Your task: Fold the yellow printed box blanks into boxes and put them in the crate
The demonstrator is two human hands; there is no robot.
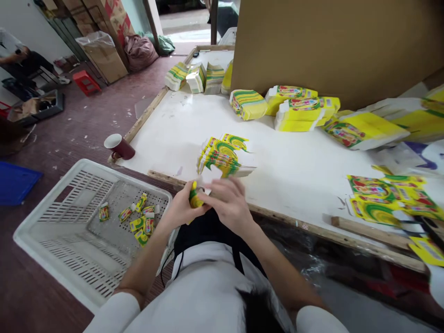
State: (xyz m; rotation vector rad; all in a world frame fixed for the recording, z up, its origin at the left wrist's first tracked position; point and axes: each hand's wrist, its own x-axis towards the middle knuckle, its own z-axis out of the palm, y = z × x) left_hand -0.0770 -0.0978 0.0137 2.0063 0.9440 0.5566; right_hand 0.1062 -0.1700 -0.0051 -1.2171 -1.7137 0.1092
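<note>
"What is the left hand (pixel 183 206) doing?"

"Gripping a small yellow-and-green box (pixel 194 198) between thumb and fingers, just past the near edge of the table (pixel 294 169), in front of the person's body."

"And the right hand (pixel 231 206)?"

"Right beside it, fingers reaching over to the box. It's blurred — I can't tell whether those fingers pinch anything or only touch. There's some white card at the fingertips too, but I can't tell which piece it belongs to."

"What lies nearest to the 2 hands?"

"A fanned pile of flat printed cartons (pixel 222 152), on the tabletop just beyond them."

"Where are the made-up boxes (pixel 148 225)?"

"In the white plastic crate (pixel 86 189) at the person's left, loosely scattered over its perforated floor. A dark red mug (pixel 121 147) with a pale inside stands near the crate, at the table's left corner."

"Anything farther back?"

"Yellow carton bundles (pixel 307 113) along the foot of a big brown cardboard sheet (pixel 322 46), and 3 more striped stacks (pixel 196 77) near the far left edge. On the right — more flat cartons (pixel 378 194), with a wooden strip (pixel 371 231) nearer the front edge."

"And across the floor?"

"A red stool (pixel 86 82), and a seated person (pixel 15 51) at the far left."
</note>
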